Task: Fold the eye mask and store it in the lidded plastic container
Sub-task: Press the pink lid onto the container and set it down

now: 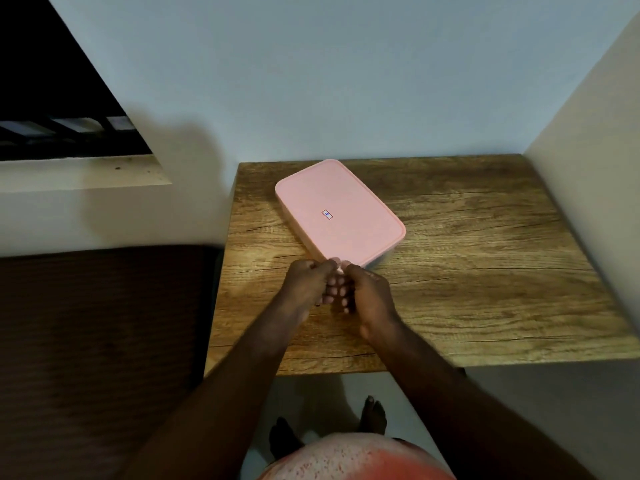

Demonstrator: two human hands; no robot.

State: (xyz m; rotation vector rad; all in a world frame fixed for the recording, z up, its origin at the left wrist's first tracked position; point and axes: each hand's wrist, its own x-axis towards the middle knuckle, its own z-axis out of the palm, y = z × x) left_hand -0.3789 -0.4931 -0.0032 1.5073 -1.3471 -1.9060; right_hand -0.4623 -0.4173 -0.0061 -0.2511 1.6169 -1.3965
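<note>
Mask: unseen; under the lid (341, 209) or in the hands, could not tell.
Grip: left hand (310, 284) and right hand (369, 294) curled together, pinching lid's near corner.
Risk: one-corner tug could skid it across the table (485, 254).

Wooden table (485, 271) bears a pink lidded container (339, 209).

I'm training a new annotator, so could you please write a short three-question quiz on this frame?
1. True or false: the pink lid sits closed on the container.
2. Where do the left hand and right hand meet? A) the lid's far corner B) the lid's near corner C) the table edge
3. Is the eye mask visible anywhere?
Key: 1 true; 2 B; 3 no.
</note>
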